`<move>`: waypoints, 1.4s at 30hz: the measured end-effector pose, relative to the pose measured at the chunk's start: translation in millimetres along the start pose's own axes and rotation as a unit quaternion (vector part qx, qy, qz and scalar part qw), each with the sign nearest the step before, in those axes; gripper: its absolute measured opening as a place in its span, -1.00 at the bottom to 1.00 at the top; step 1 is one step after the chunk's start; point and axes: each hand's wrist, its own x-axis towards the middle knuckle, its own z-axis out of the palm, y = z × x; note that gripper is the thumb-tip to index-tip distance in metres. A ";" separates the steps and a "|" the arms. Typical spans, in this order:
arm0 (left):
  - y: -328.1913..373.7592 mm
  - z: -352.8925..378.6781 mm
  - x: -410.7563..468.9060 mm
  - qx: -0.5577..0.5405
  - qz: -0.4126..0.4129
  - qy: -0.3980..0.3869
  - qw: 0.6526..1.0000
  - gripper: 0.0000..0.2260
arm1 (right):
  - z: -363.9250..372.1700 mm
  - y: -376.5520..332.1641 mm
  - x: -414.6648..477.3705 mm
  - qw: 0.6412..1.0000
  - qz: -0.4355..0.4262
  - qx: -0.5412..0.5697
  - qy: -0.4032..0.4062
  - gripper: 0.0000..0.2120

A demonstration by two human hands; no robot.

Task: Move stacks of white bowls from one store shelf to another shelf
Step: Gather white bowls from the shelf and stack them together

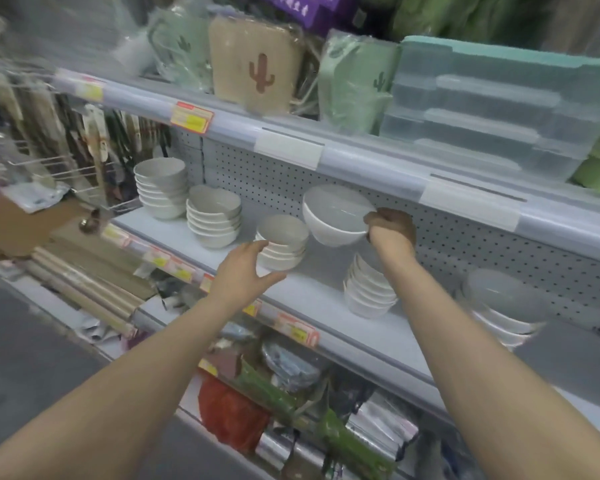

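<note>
Head view, store aisle: packaged goods (284, 403) crowd the bottom shelf, nearest the camera. Above them, two bare forearms reach to the middle shelf (312, 303). Left hand (246, 268) is wide open, fingers spread, holding nothing, fingertips right at the side of a short bowl stack (284, 244); can't tell if they touch. Right hand (390, 228) pinches the rim of a single white bowl (335, 216), held tilted in the air above the shelf, in front of the pegboard (465, 244). Under the right wrist sits a leaning stack (368, 292); a blurred stack (503, 306) stands further right. A tall stack (161, 188) w/ a neighbour stack (213, 216) stands far left. Top shelf: cactus-print pouch (253, 64), clear storage boxes (499, 109).
</note>
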 end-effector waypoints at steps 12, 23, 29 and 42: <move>-77.1 14.4 61.6 -0.070 -0.088 -0.113 0.987 -0.08 | 107.0 -28.7 33.2 0.985 -0.027 -0.150 -0.081 -0.71; -82.6 45.9 109.6 -0.235 -0.050 -0.104 0.965 -0.12 | 152.5 -4.8 62.7 0.977 -0.027 -0.176 -0.117 -0.63; -85.3 51.3 118.9 -0.264 -0.037 -0.110 0.958 -0.19 | 155.4 -0.1 65.2 0.975 -0.019 -0.180 -0.130 -0.62; -100.4 48.2 129.6 -0.252 -0.006 -0.141 0.957 -0.14 | 166.2 5.1 58.0 0.983 0.057 -0.097 -0.144 -0.61</move>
